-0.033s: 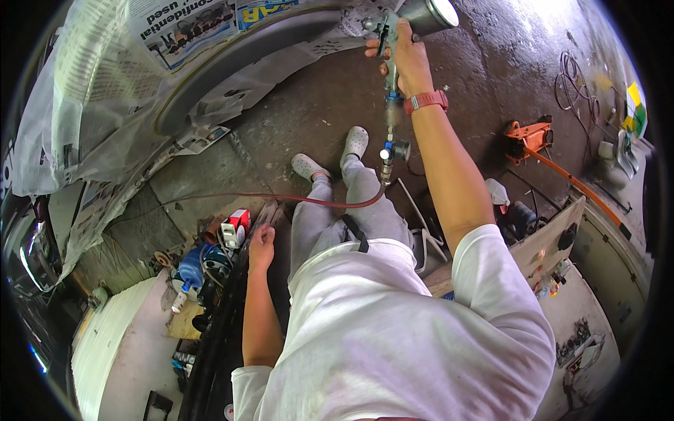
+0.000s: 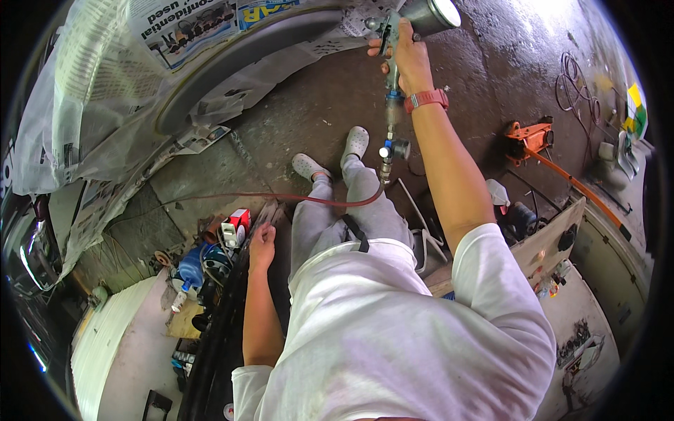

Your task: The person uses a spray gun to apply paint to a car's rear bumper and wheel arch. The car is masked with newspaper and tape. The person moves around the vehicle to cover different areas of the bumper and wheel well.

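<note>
My right hand holds a metal spray gun with a silver cup on top, near a grey curved panel edge wrapped in newspaper and translucent masking sheet. A gauge fitting hangs below the grip, joined to a red hose that runs left across my legs. My left hand hangs with curled fingers and nothing visible in them, beside a dark long ledge and a red-and-white box.
An orange floor jack with a long handle and a coiled hose lie on the floor at right. A wooden board and metal stand are beside my legs. A blue jug sits among clutter at left.
My right hand and the spray gun have shifted very slightly to the right. My left hand and the surroundings look the same.
</note>
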The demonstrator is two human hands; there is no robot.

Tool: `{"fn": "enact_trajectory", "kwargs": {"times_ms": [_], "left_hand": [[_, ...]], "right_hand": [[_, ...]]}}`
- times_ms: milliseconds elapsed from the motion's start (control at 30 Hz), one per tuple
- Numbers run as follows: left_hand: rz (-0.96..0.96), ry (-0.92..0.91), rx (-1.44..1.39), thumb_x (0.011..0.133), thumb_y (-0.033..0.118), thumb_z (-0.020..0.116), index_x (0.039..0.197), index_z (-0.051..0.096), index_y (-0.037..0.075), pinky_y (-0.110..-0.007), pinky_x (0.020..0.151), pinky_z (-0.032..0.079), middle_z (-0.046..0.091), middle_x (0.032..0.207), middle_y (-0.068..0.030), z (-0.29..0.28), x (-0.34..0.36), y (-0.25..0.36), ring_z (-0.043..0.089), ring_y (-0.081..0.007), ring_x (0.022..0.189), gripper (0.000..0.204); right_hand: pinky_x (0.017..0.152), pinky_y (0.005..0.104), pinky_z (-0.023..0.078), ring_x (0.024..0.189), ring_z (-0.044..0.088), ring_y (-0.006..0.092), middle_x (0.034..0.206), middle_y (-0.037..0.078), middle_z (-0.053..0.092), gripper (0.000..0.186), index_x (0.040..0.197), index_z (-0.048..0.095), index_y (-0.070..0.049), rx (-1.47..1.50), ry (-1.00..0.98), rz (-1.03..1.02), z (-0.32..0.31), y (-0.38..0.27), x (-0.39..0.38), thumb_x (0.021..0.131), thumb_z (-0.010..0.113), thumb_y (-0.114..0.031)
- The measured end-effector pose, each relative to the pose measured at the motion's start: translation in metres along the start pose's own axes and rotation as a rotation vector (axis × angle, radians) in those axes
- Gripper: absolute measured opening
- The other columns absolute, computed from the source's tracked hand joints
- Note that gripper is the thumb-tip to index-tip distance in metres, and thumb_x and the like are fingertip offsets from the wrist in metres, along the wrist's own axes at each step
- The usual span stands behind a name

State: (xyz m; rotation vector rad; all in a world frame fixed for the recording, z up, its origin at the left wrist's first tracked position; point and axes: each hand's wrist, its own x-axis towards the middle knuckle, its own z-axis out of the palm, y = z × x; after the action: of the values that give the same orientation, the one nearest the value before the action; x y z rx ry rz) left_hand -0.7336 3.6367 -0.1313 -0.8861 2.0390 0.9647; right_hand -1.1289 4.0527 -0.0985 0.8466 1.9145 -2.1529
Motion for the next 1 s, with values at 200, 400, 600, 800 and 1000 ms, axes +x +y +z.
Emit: {"fn": "enact_trajectory", "kwargs": {"times_ms": [200, 400, 600, 800, 1000], "left_hand": [[0.038, 0.020, 0.038, 0.107, 0.034, 0.065, 0.145, 0.061, 0.005, -0.037, 0.097, 0.055, 0.073, 0.128, -0.0145, 0.010, -0.001, -0.002, 0.071, -0.0245, 0.112, 0.048], [0.020, 0.025, 0.061, 0.106, 0.034, 0.065, 0.144, 0.061, 0.004, -0.039, 0.102, 0.053, 0.074, 0.127, -0.0171, 0.019, -0.003, -0.021, 0.071, -0.0271, 0.116, 0.049], [0.087, 0.017, 0.029, 0.104, 0.039, 0.067, 0.142, 0.063, 0.005, -0.039, 0.103, 0.054, 0.074, 0.129, -0.0176, 0.024, -0.005, -0.029, 0.073, -0.0297, 0.119, 0.051], [0.117, 0.046, 0.034, 0.104, 0.041, 0.065, 0.141, 0.063, 0.005, -0.039, 0.104, 0.054, 0.074, 0.131, -0.0167, 0.028, -0.002, -0.031, 0.072, -0.0296, 0.121, 0.051], [0.106, 0.060, 0.011, 0.105, 0.038, 0.064, 0.140, 0.064, 0.004, -0.039, 0.102, 0.054, 0.075, 0.128, -0.0162, 0.033, -0.002, -0.044, 0.073, -0.0286, 0.118, 0.049]], "right_hand": [[0.048, 0.0314, 0.050, 0.074, 0.075, 0.0218, 0.092, 0.017, 0.077, 0.059, 0.113, 0.065, 0.003, 0.005, 0.043, -0.017, -0.001, -0.004, 0.009, 0.112, 0.042, -0.051], [0.048, 0.0303, 0.048, 0.075, 0.075, 0.0197, 0.091, 0.015, 0.077, 0.059, 0.117, 0.065, 0.001, 0.015, -0.115, -0.005, 0.024, -0.019, -0.033, 0.113, 0.040, -0.053], [0.044, 0.0291, 0.049, 0.068, 0.072, 0.0162, 0.087, 0.014, 0.075, 0.059, 0.115, 0.066, 0.004, 0.076, -0.281, -0.026, 0.073, -0.021, -0.080, 0.112, 0.046, -0.052], [0.046, 0.0283, 0.051, 0.073, 0.072, 0.0155, 0.091, 0.013, 0.075, 0.059, 0.126, 0.062, 0.002, 0.051, -0.494, -0.047, 0.106, -0.020, -0.111, 0.112, 0.046, -0.053], [0.047, 0.0282, 0.047, 0.078, 0.074, 0.0205, 0.097, 0.018, 0.076, 0.062, 0.131, 0.062, -0.001, 0.066, -0.423, 0.002, 0.085, -0.019, -0.098, 0.114, 0.038, -0.055]]}}
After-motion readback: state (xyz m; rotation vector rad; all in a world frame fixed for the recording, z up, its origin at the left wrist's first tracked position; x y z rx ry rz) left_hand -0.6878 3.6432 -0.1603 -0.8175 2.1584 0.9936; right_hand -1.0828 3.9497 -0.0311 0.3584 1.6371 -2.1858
